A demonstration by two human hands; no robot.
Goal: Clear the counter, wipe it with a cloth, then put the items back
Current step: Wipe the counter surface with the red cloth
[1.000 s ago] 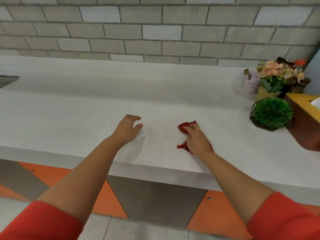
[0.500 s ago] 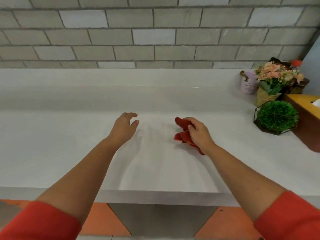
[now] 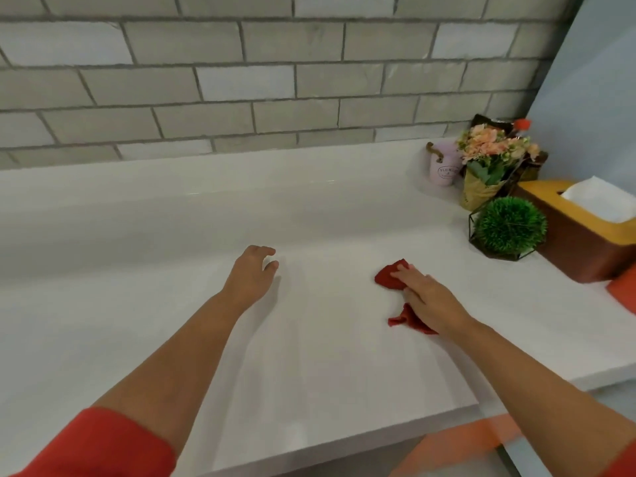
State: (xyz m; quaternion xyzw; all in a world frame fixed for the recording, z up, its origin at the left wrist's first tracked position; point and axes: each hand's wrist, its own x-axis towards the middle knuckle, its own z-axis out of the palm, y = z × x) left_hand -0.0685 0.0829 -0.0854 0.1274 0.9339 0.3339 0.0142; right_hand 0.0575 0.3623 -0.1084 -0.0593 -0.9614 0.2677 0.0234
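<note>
My right hand [image 3: 428, 297] presses flat on a red cloth [image 3: 389, 277] lying on the white counter [image 3: 172, 287], right of centre. Part of the cloth shows beyond my fingertips and another fold sticks out under my wrist. My left hand [image 3: 253, 273] hovers or rests on the bare counter to the left, fingers loosely curled and apart, holding nothing. At the far right stand the items: a green ball plant in a wire frame [image 3: 509, 227], a bouquet of pink flowers [image 3: 492, 156], a pale pink pot [image 3: 444, 170] and a brown tissue box [image 3: 581, 235].
A grey brick wall [image 3: 275, 80] runs behind the counter. A pale blue wall [image 3: 592, 98] closes off the right end. The counter's front edge runs across the bottom, with orange and grey panels [image 3: 464, 445] below it. An orange object [image 3: 623, 290] lies right of the tissue box.
My right hand has slid the red cloth to the right and slightly nearer the items. The view has swung right and tilted. My left hand keeps its place on the counter.
</note>
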